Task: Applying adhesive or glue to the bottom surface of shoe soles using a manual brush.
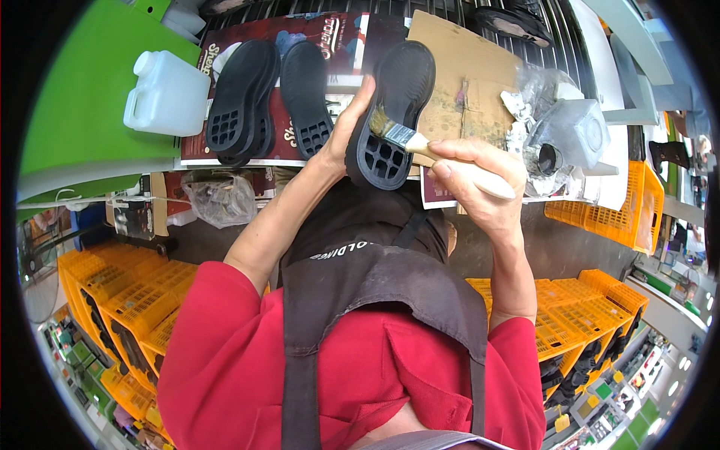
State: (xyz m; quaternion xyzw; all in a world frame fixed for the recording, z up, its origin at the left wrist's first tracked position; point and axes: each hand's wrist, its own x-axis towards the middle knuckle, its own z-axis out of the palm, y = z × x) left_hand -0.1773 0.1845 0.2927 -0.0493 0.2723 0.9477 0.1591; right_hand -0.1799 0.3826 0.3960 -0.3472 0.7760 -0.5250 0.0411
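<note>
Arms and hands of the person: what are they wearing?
Both arms wear short red sleeves that stop above the elbow, so the forearms are bare. The left hand and right hand have no gloves. A dark apron hangs over the red shirt.

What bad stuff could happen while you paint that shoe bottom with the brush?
The left hand grips the sole right beside the brush, so glue might smear onto the fingers. The right hand works in the air above the apron, so drips could land there. Two soles lie close and may get splashed.
</note>
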